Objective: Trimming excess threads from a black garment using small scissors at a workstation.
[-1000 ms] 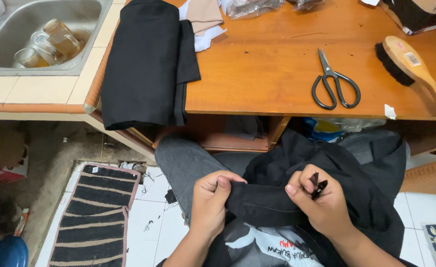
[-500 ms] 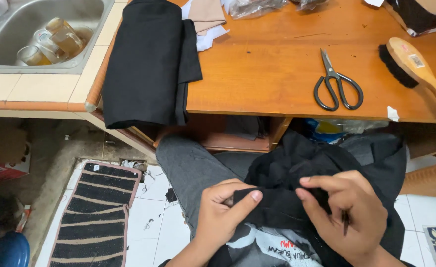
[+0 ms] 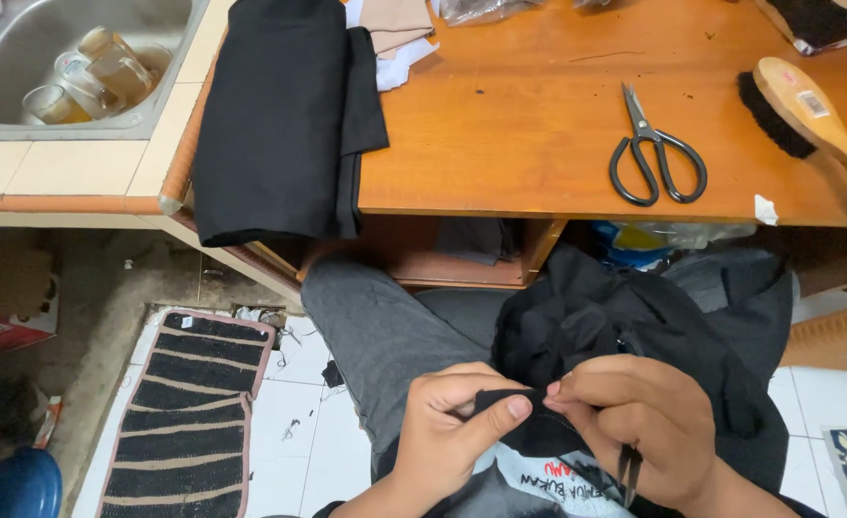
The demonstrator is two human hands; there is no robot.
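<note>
A crumpled black garment [image 3: 625, 336] lies in my lap over grey trousers [image 3: 375, 326]. My left hand [image 3: 447, 432] pinches an edge of the black fabric between thumb and fingers. My right hand [image 3: 639, 427] pinches the same edge just to the right, fingertips touching the left thumb. A small dark tool [image 3: 628, 472] sticks down out of my right hand; its kind is unclear.
The wooden table [image 3: 538, 115] ahead carries black-handled scissors [image 3: 656, 153], a wooden brush [image 3: 812, 115] and a folded black cloth [image 3: 284, 115] hanging over its left edge. A steel sink [image 3: 20, 58] with glasses is at far left. A striped mat [image 3: 188, 412] lies on the tiled floor.
Both hands have dropped lower in my lap and come together on one edge of the black fabric. The dark tool now points downward from my right hand.
</note>
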